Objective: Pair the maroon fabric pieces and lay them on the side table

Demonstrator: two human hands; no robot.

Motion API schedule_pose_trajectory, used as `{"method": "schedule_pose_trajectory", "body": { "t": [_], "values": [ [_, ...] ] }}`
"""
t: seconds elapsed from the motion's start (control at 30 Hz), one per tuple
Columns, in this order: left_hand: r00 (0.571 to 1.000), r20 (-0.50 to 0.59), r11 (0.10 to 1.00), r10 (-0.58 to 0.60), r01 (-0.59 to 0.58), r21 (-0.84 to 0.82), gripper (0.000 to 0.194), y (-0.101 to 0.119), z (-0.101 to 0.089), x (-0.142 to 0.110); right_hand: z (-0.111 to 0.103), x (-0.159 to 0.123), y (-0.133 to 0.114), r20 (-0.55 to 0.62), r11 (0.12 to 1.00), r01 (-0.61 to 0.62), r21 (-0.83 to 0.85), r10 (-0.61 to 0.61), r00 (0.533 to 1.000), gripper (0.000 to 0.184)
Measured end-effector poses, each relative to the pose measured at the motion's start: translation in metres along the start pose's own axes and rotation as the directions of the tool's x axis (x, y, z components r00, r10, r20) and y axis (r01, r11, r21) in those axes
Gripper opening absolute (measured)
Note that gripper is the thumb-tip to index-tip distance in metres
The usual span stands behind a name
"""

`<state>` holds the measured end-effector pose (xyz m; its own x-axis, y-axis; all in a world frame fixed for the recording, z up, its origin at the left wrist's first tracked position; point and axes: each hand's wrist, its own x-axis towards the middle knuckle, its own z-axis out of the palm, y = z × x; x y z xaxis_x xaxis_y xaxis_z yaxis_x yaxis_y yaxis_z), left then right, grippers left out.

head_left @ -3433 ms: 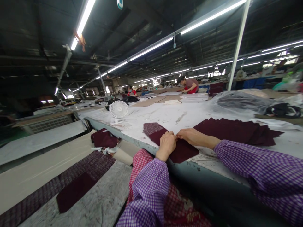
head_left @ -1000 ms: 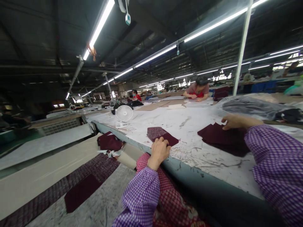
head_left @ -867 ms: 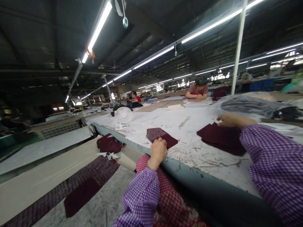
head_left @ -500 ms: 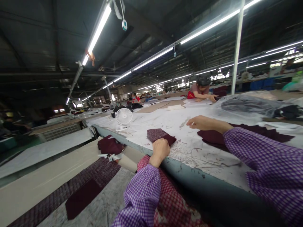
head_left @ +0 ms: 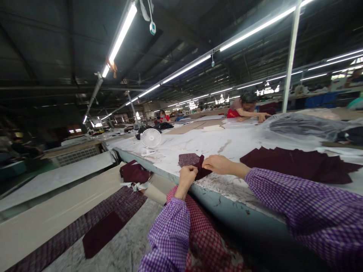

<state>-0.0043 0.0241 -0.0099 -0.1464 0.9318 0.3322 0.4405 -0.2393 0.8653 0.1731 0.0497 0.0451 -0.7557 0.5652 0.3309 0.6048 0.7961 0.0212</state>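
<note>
At the near edge of the white-covered table (head_left: 229, 183), my left hand (head_left: 187, 180) pinches the near side of a small maroon fabric piece (head_left: 202, 173). From the right, my right hand (head_left: 217, 164) reaches in with its fingers closed on a raised edge of the same piece. The two hands are a short way apart. Under and beyond the maroon piece shows a speckled purple-grey fabric piece (head_left: 187, 159). Right of my right hand lies a fanned stack of maroon fabric pieces (head_left: 295, 164), partly behind my forearm.
A small white fan (head_left: 151, 138) stands farther along the table. On the lower surface at left are a maroon bundle (head_left: 134, 172) and a row of speckled fabric (head_left: 70, 230). A co-worker (head_left: 246, 109) leans over the far side. Clear plastic (head_left: 303, 126) covers things at right.
My right hand has moved left from above the maroon stack to the small piece and closed on its edge. That edge is now lifted. My left hand stays at the piece.
</note>
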Motion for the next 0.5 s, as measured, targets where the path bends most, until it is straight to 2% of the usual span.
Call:
{"method": "schedule_pose_trajectory", "body": {
  "t": [0.1,0.2,0.27,0.4,0.43,0.47,0.5],
  "values": [
    [0.998,-0.061,0.994,-0.021,0.014,-0.111,0.015,-0.003,0.003,0.001,0.010,-0.003,0.006,0.035,0.999,-0.037,-0.029,0.038,0.999,0.030],
    [0.990,-0.123,0.966,-0.069,0.035,-0.257,0.012,-0.006,0.003,0.004,0.024,-0.002,0.008,0.043,0.996,0.093,-0.015,-0.092,0.995,0.035],
    [0.977,-0.174,0.926,-0.127,0.054,-0.374,0.012,-0.009,-0.005,0.008,0.034,0.000,0.007,0.052,0.988,0.151,-0.036,-0.149,0.987,0.040],
    [0.927,-0.276,0.808,-0.254,0.047,-0.587,0.011,-0.016,-0.047,0.014,0.043,0.002,0.007,0.045,0.988,0.144,-0.059,-0.142,0.989,0.046],
    [0.910,-0.292,0.761,-0.294,0.038,-0.647,0.010,-0.019,-0.060,0.015,0.043,0.002,0.007,0.044,0.988,0.143,-0.054,-0.140,0.989,0.046],
    [0.872,-0.305,0.638,-0.383,0.011,-0.770,0.009,-0.021,-0.072,0.014,0.043,0.002,0.008,0.046,0.989,0.140,-0.049,-0.138,0.989,0.046],
    [0.852,-0.317,0.605,-0.416,-0.001,-0.797,0.010,-0.023,-0.084,0.013,0.042,0.002,0.008,0.049,0.990,0.137,-0.045,-0.135,0.990,0.046]
  ]
}}
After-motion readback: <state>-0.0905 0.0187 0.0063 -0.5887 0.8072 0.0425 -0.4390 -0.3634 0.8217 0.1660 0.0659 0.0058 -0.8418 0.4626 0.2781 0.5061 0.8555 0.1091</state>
